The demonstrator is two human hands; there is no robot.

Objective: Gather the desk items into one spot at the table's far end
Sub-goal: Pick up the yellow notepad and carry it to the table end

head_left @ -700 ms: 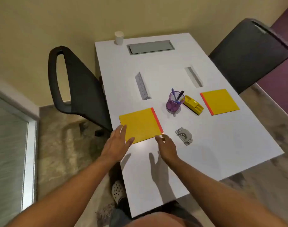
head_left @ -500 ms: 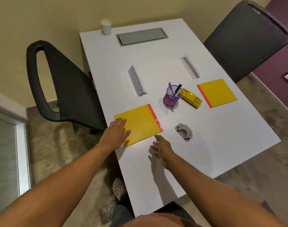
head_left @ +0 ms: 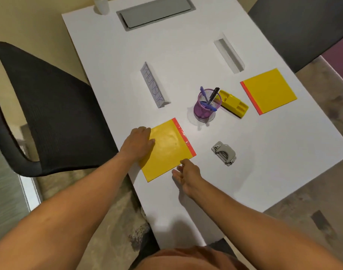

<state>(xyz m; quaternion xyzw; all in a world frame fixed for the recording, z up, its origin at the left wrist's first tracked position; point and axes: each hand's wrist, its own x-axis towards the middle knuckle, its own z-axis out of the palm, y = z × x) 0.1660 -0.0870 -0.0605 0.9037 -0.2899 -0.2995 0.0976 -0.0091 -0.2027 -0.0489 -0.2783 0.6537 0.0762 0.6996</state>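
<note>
Desk items lie scattered over the white table [head_left: 283,162], none at its far end: my left hand [head_left: 137,143] rests flat with straight fingers on the left edge of the near yellow folder [head_left: 169,151], and my right hand [head_left: 187,174] lies open, fingertips at that folder's near right corner. Rightward come the grey nameplate [head_left: 154,86], purple pen cup [head_left: 205,106], yellow stapler [head_left: 234,103], grey hole punch [head_left: 224,152] and second yellow folder [head_left: 269,90].
</note>
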